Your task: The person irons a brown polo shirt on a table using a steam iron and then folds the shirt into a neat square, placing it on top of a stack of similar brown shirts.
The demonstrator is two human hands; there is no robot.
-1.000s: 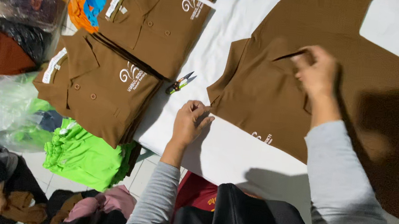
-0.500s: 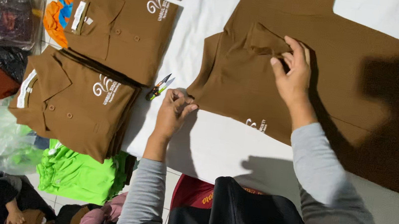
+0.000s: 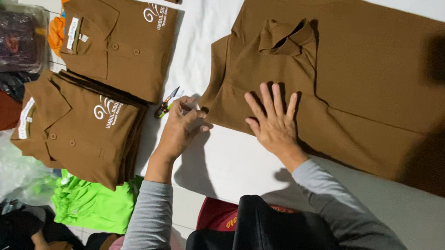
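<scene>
The brown shirt [image 3: 349,89] is lying spread across the white table [image 3: 230,159], its near edge leaving a bare strip of white beside the person. The right hand [image 3: 272,122] is pressing flat on that shirt's lower part, fingers spread apart. The left hand [image 3: 180,126] is resting just left of the shirt's corner with fingers curled together; I cannot tell whether it is pinching the fabric. Small scissors [image 3: 167,103] are lying just beyond it. Two stacks of folded brown shirts [image 3: 82,131] are sitting to the left. The spread shirt's right part is sinking into shadow and running out of view.
</scene>
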